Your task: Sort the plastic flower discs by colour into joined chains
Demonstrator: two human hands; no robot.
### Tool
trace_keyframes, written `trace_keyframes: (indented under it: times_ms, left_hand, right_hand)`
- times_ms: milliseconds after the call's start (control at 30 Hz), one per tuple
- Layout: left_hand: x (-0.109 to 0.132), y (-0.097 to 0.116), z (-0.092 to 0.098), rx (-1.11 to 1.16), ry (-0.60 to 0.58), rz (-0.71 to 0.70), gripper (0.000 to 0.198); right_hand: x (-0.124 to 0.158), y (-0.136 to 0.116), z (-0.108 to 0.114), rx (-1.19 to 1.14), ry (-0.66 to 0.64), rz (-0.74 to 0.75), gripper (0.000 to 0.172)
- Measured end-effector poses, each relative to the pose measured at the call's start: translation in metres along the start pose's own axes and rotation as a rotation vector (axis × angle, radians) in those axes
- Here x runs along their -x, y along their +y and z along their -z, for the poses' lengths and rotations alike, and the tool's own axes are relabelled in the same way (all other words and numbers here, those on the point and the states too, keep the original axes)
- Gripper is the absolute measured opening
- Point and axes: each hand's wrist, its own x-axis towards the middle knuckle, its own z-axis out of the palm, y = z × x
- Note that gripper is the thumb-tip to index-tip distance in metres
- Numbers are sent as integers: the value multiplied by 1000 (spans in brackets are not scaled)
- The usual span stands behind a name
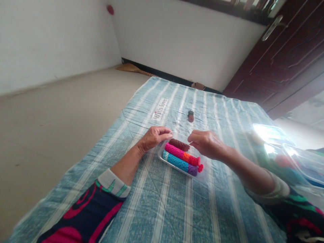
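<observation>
Nearest, a blue-green cloth with white stripes (152, 202) covers the table, and two dark sleeves with pink pattern (88, 211) come in from left and right. In the middle of this cloth lies a shallow see-through plastic tray (168, 163). In it are three rows of small round pieces with holes: the near row is blue and purple (177, 162), the middle row pink, orange and red (179, 153), the far row dark brown (179, 144). At the right end, a small red piece (200, 168) stands out from the middle row.

The left hand (155, 137) pinches the tray's far left edge between thumb and fingertips. The right hand (209, 143) is curled at the far right corner; whether it pinches something, I cannot tell. Both hands partly hide these corners. The right forearm passes between the tray and some clear plastic boxes (301, 162) on the right, whose contents are blurred by strong glare.

Farther, just beyond the tray, one black-and-brown group of pieces (190, 116) lies on the cloth, with printed "With love" lettering (160, 109) to its left. Behind the table are brown cardboard (131, 67) on the floor, a white wall (182, 37) and, far right, a dark red door (283, 54).
</observation>
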Motion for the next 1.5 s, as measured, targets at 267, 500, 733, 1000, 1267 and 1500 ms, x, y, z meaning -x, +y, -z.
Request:
trace_keyframes:
  times_ms: [267, 500, 733, 1000, 1267, 1500]
  left_hand:
    - [0, 0, 1, -2, -16, 26, 29]
    - [1, 3, 2, 10, -4, 49, 30]
    - [1, 5, 3, 36, -16, 40, 26]
    - [-1, -4, 6, 20, -14, 44, 29]
    - [0, 0, 4, 34, -12, 57, 28]
    - [0, 0, 4, 18, -12, 48, 29]
  right_hand:
    - [-5, -4, -2, 218, 39, -48, 9]
    - [-28, 38, 7, -54, 121, -235, 14]
    - [-54, 85, -12, 38, 14, -494, 19]
    - [-75, 90, -19, 74, -116, -628, 22]
    - [-80, 91, -28, 138, -109, -618, 22]
    - [-73, 97, -39, 78, 34, -572, 24]
